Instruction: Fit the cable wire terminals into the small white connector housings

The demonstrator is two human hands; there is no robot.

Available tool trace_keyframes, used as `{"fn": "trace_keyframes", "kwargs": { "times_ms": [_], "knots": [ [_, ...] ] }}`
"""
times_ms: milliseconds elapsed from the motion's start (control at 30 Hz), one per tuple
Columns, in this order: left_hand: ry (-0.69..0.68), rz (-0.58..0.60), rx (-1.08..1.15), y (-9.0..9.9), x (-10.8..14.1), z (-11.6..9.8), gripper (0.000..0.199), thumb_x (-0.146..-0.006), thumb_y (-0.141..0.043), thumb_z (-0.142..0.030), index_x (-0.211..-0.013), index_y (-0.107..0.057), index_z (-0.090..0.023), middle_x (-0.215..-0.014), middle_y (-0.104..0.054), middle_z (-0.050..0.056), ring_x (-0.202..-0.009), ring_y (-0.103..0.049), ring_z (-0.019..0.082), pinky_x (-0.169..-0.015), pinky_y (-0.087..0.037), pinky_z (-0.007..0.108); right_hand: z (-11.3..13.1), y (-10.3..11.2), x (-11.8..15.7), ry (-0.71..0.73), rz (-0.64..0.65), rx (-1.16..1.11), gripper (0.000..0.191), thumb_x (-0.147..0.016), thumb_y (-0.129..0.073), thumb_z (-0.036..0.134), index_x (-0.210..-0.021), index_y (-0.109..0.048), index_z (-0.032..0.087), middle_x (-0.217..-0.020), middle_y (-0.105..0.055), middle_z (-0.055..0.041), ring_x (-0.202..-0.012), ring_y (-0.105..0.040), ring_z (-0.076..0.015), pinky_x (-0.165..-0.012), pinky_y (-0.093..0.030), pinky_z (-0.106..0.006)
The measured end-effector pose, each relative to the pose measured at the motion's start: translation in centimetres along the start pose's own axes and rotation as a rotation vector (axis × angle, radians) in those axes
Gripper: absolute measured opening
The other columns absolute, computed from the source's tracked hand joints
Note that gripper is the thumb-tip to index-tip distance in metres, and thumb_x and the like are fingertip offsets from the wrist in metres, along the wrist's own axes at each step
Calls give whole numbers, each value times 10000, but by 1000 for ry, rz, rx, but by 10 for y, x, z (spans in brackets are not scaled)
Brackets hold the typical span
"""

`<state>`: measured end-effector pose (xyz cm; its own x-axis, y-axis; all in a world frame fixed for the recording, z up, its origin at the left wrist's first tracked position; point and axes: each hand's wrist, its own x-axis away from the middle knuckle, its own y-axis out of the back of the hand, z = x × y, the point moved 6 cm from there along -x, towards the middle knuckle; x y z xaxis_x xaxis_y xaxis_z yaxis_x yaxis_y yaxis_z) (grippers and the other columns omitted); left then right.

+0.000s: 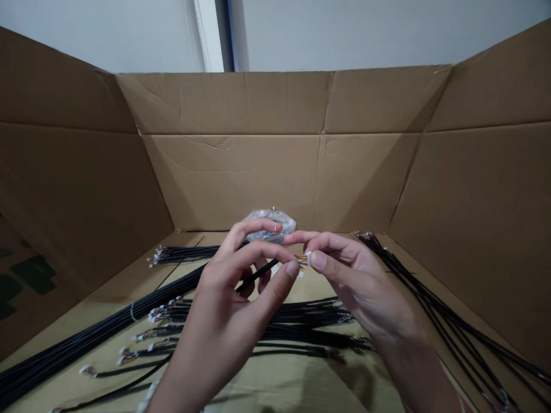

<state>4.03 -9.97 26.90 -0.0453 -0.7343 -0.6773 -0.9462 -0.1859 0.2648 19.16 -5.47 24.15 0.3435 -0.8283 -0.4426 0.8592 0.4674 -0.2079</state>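
My left hand (235, 289) pinches a black cable (260, 275) near its end, thumb against fingertips. Short coloured wires (301, 259), orange and red among them, run from that end to a small white connector (308, 258). Thumb and fingers of my right hand (359, 281) are closed on this connector. A thin red wire with a pale tip (276, 232) stands up between the two index fingers; I cannot tell what it belongs to. Below my hands lie several short black cables (301, 312) with white connectors at their left ends, partly hidden by my left hand and forearm.
Cardboard walls (241, 178) rise at the back and both sides. A crumpled clear plastic bag (271, 221) sits by the back wall. A banded bundle of long black cables (107, 321) lies left, another smaller bundle (185, 253) behind it, and loose long cables (434, 304) right.
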Motion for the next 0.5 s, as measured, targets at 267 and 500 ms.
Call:
{"fn": "trace_keyframes", "kwargs": {
  "times_ms": [267,500],
  "knots": [
    [-51,-53,-100,4,3,-5,133,-963,-702,-256,-859,-769,-306,-1167,-663,16,-1170,-647,147,-713,-545,135,-5,-3,2,-44,-60,-53,65,-876,-827,318,-829,-830,273,-1125,-837,-2,-1099,-723,-185,-1024,-507,-329],
    [-43,-98,-124,4,6,-5,118,-940,-722,-265,-835,-771,-293,-1174,-650,42,-1133,-670,179,-509,-490,117,-8,-5,5,-79,-102,-92,107,-855,-851,327,-769,-816,274,-1093,-845,12,-1105,-723,-186,-1047,-496,-332]
  ]
}}
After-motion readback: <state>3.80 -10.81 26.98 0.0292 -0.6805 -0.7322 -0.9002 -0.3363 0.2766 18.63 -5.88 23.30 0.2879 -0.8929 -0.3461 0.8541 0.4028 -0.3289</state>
